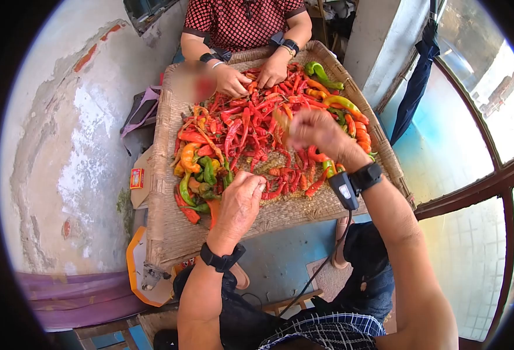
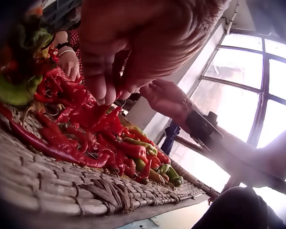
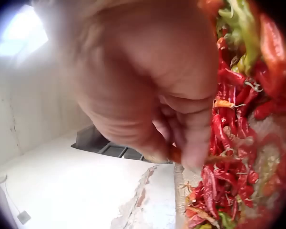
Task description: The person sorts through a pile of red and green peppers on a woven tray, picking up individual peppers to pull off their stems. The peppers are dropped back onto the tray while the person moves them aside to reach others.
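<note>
Red chili peppers (image 1: pixel 245 125) lie heaped on a woven tray (image 1: pixel 163 227). My left hand (image 1: pixel 239 201) is over its near side with curled fingers. In the left wrist view, red pepper flesh (image 2: pixel 119 88) shows between its thumb and fingers. My right hand (image 1: pixel 321 134) is raised over the right of the heap, blurred. In the right wrist view its thumb and fingertips pinch a slim reddish chili pepper (image 3: pixel 175 153), mostly hidden by the fingers. Green and orange peppers (image 1: pixel 196 172) lie left of the heap.
Across the tray, another person's hands (image 1: pixel 251 79) are among the peppers. More green and orange peppers (image 1: pixel 350 111) line the right side. A window (image 1: pixel 473 116) and a hanging dark umbrella (image 1: pixel 414 76) are at the right. An orange-edged box (image 1: pixel 137 262) stands low at the left.
</note>
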A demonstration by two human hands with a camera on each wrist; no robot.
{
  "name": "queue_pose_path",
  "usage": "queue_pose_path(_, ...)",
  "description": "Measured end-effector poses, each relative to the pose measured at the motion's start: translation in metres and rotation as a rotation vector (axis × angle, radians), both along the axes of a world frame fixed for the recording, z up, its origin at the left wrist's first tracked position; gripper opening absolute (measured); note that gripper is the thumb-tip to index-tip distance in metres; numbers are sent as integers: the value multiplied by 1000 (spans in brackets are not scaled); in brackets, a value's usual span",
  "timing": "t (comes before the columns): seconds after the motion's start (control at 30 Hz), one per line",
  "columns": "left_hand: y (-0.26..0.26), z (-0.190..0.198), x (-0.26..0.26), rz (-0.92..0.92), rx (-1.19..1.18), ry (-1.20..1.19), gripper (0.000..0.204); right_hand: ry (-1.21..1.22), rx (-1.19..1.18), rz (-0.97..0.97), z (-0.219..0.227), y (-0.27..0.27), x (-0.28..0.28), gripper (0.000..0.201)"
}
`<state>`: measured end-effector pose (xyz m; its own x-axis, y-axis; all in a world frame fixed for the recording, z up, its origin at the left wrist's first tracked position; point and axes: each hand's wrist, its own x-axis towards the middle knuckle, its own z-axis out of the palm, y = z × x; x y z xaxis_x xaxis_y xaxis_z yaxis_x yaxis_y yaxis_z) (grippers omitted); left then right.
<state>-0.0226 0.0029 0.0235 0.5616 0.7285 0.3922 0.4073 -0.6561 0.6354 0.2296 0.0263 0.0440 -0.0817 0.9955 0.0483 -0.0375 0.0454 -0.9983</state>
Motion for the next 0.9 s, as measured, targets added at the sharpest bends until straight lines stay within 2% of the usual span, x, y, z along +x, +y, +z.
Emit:
queue_pose_path(0.03, 0, -1, 1, -21, -1, -9, 10, 194, 66, -126, 5, 10, -2, 15)
queue_pose_path(0.1, -1, -1, 4, -12, -4, -4, 10, 355, 320, -423, 8, 42, 2, 25)
queue_pose_path(0.13, -2, -1, 5, -16, -11, -5, 10, 157, 405, -598, -4, 58, 10, 37)
queue_pose_path(0.17, -1, -1, 7, -20, -13, -7, 10, -406, 434, -746, -39, 85, 34, 37)
queue_pose_path(0.23, -3, 2, 11, -7, 1, -45, 10, -928, 473, -660, -60, 87, 30, 32)
queue_pose_path(0.3, -1, 5, 17, 1, 30, 7, 10, -1208, 389, -403, -64, 100, 28, 26)
queue_pose_path(0.37, -5, 7, 19, 18, -1, -1, 10, -1255, 436, -418, -68, 109, 23, 29)
queue_pose_path(0.43, -3, 8, 22, -11, 41, -42, 11, -1308, 280, -401, -73, 131, 28, 34)
queue_pose_path(0.47, -2, 7, 22, -3, 76, -21, 13, -1292, 317, -409, -79, 138, 28, 44)
queue_pose_path(0.5, -3, 8, 22, 12, 69, -27, 13, -1297, 321, -391, -80, 144, 24, 44)
queue_pose_path(0.57, -3, 9, 23, -6, 112, 55, 15, -1206, 204, -394, -79, 157, 19, 50)
queue_pose_path(0.63, -6, 8, 24, 3, 115, 64, 16, -1228, 144, -350, -76, 169, 18, 56)
queue_pose_path(0.7, -7, 9, 24, -6, 120, 88, 16, -1361, 142, -322, -74, 174, 18, 60)
queue_pose_path(0.73, -6, 9, 23, 3, 117, 85, 16, -1335, 177, -214, -68, 177, 21, 61)
queue_pose_path(0.77, -5, 10, 22, 22, 109, 116, 15, -1340, 179, -205, -66, 178, 19, 61)
queue_pose_path(0.83, -3, 10, 21, 36, 93, 129, 15, -1238, 130, 78, -64, 175, 19, 58)
queue_pose_path(0.87, 3, 5, 19, 72, 151, 202, 14, -1392, 175, 47, -67, 169, 13, 53)
queue_pose_path(0.9, 8, 0, 17, 110, 209, 274, 13, -1405, 174, 47, -67, 162, 9, 53)
